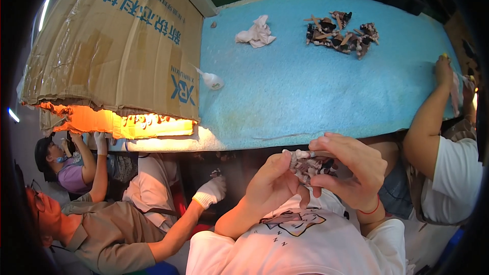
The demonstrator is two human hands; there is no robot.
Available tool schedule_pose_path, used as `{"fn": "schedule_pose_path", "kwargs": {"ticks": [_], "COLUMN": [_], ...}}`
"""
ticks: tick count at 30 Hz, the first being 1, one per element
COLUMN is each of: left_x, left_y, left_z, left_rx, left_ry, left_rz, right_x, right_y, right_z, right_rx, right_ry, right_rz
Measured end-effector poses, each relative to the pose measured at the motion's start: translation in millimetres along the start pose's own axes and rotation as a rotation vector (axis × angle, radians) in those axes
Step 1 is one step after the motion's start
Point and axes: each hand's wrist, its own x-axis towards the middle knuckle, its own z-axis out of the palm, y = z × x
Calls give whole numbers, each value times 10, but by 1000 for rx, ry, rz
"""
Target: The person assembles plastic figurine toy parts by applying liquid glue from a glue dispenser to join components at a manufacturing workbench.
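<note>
Near the table's front edge and above my lap, I hold a small painted figure [309, 166] in white, brown and dark tones. Its exact shape is partly covered by my fingers. My left hand [272, 182] grips its left side, thumb raised against it. My right hand [356, 163], with a red string at the wrist, closes on the right side between fingers and thumb. Farther off on the blue tabletop [285, 97] lies a heap of similar small figures [338, 38] with flat, tan, stick-like pieces among them.
A large cardboard box [117, 35] stands at the left, orange light glowing in its torn opening, where small pieces show. Beside it are a white squeeze bottle [211, 80] and a crumpled white cloth [256, 32]. Co-workers sit left and right; one gloved hand [211, 191] is close by.
</note>
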Motion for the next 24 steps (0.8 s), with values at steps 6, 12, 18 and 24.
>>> {"fn": "schedule_pose_path", "kwargs": {"ticks": [6,12,18,24], "left_x": [-7,-12,-12,-11], "left_y": [-7,-18,-21,-57], "left_z": [50,48,65,131], "left_rx": [-217,-177,119,582], "left_ry": [63,62,-11,66], "left_rz": [-52,-32,76,299], "right_x": [-5,-2,-54,-177], "right_y": [-4,-42,-23,-26], "right_z": [-11,-20,-33,-59], "right_rx": [-9,-4,12,346], "right_ry": [-7,-9,-13,-31], "right_rz": [-4,16,-17,177]}}
